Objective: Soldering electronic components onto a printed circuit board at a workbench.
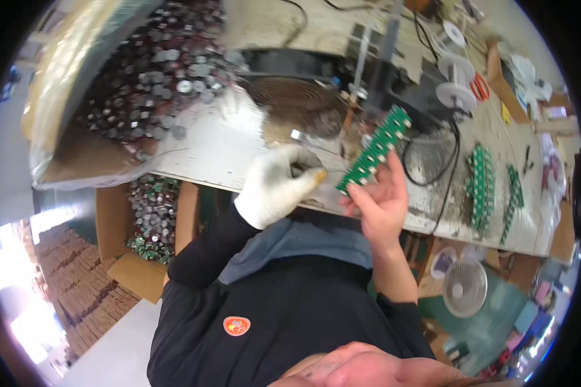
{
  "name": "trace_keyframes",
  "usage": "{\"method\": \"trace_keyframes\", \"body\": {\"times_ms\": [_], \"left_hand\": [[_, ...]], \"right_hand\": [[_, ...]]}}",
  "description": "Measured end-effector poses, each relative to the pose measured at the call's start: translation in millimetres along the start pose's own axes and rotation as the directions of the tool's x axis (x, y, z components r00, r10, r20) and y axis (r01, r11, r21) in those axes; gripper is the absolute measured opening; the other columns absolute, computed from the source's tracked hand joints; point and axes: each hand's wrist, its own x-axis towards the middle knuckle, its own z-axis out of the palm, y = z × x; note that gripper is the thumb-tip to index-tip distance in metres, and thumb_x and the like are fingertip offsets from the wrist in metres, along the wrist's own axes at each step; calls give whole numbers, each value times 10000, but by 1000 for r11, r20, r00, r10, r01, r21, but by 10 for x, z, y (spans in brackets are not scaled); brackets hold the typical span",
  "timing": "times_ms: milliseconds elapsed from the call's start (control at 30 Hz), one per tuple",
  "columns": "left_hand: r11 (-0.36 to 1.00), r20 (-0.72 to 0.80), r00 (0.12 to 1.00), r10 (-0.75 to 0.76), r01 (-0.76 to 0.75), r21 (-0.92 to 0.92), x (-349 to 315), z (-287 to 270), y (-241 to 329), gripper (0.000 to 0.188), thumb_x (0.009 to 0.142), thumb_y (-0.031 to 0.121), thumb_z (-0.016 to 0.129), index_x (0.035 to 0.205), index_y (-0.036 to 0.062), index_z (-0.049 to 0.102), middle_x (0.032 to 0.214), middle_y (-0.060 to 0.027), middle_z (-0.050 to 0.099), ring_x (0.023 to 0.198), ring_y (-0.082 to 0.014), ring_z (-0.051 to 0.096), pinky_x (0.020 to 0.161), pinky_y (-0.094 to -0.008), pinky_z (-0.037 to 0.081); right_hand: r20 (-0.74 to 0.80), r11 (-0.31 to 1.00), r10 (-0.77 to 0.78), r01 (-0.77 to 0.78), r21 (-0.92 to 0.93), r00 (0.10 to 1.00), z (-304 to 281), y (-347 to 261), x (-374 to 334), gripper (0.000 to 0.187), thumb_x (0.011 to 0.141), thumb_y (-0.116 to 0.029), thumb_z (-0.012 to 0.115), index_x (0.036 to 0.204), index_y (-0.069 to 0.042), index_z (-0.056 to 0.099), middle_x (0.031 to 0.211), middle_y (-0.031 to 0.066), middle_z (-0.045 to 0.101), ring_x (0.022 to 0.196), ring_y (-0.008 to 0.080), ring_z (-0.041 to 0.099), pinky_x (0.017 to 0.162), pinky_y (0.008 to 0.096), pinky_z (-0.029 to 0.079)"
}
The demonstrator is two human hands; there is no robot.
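Note:
My right hand (382,209), bare, grips a long green circuit board strip (376,149) near its lower end, thumb on one face and fingers behind. The strip slants up and away to the right, with small pale parts along its edges. To its left, my left hand (277,184) wears a white glove with a yellowish stain at a fingertip. Its thumb and forefinger curl together in a pinch close to the strip's lower end. Whatever lies between those fingertips is too small to make out. A small silvery part (295,134) lies on the table beyond the glove.
Small round metallic parts with reddish wires (174,71) heap up at the left, beside clear plastic sheeting. More fill a cardboard box (112,222) below the table edge. Green board strips (479,187) lie at the right. Wire spools (455,84) and black cables (455,151) stand behind.

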Motion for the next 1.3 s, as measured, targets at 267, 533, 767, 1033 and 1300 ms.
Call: {"method": "trace_keyframes", "body": {"times_ms": [267,533,767,1033,1300], "left_hand": [[757,-460,732,503,-116,643,252,-759,-261,227,724,43,671,947,8,652,891,-102,611,696,-184,592,636,-284,481],[306,-136,871,472,-18,952,776,-1206,-60,187,730,60,610,907,106,645,932,-140,561,799,-331,612,670,-418,509],[741,-421,763,491,-112,662,591,-1448,42,183,811,215,702,931,78,726,879,-96,634,750,-221,632,686,-309,499],[983,-552,819,154,-182,4,146,-1309,18,226,894,171,648,1006,-24,675,733,-18,649,591,-53,556,534,-193,426],[978,-534,819,210,-179,109,2,-1338,-77,284,884,191,667,1035,-50,657,856,-50,668,668,-73,580,597,-205,461]], "right_hand": [[-28,984,-75,70,-162,997,-95,11,52,722,816,113,578,1437,12,224,1181,202,524,669,207,649,518,271,541],[-38,989,-86,81,-127,996,-67,42,77,706,819,99,566,1440,-3,244,1167,186,540,627,189,614,488,257,514],[-3,990,-89,88,-113,996,-43,36,105,718,819,110,548,1448,2,219,1185,195,533,637,192,616,492,254,517],[0,991,-75,74,-108,997,-98,19,110,717,810,106,584,1429,25,231,1165,188,530,671,199,645,504,258,546],[-23,989,-72,69,-133,997,-76,33,100,719,814,97,574,1438,27,224,1185,199,529,643,198,626,465,248,515]]}}
